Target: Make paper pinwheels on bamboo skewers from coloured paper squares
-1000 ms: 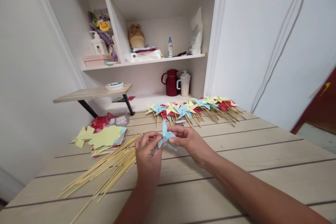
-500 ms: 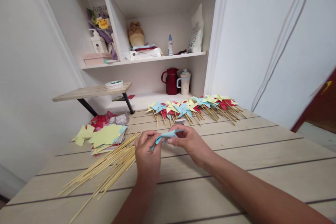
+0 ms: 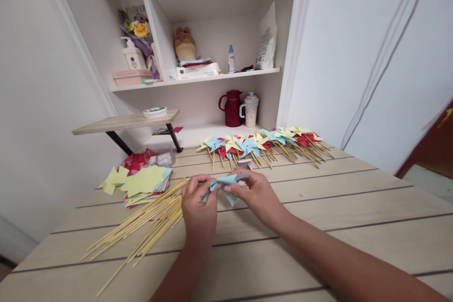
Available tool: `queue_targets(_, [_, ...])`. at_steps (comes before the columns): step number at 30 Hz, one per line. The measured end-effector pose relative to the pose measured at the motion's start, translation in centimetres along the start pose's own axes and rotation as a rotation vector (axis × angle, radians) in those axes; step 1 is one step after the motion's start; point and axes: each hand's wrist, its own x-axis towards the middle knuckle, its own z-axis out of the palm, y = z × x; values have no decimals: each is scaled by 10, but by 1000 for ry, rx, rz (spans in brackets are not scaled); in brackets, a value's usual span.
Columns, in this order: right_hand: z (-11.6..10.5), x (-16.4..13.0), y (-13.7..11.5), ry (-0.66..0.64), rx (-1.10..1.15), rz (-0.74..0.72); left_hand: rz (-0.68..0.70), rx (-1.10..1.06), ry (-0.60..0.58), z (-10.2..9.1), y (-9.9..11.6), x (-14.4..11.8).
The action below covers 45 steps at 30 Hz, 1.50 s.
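Pinwheel paper (image 3: 226,183), light blue, sits pinched between your two hands at frame centre, long axis running left-right. Your left hand (image 3: 198,207) grips its left end, your right hand (image 3: 255,192) its right end; bamboo sticks (image 3: 148,224) lie nearer your left.

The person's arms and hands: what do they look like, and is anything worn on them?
Both forearms are bare, with no sleeves in view. The left hand and the right hand wear no gloves; no rings, watch or bracelet show. The fingers are bare too.
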Motion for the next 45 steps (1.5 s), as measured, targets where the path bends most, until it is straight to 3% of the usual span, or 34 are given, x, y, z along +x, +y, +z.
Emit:
queue_targets(13, [2, -4, -1, 50, -309, -145, -27, -6, 13, -1, -1, -1])
queue_targets(35, [3, -5, 1, 36, -198, -118, 11, -43, 35, -2, 5, 1])
queue_targets(45, [8, -8, 8, 48, -267, -147, -4, -81, 21, -1, 5, 1])
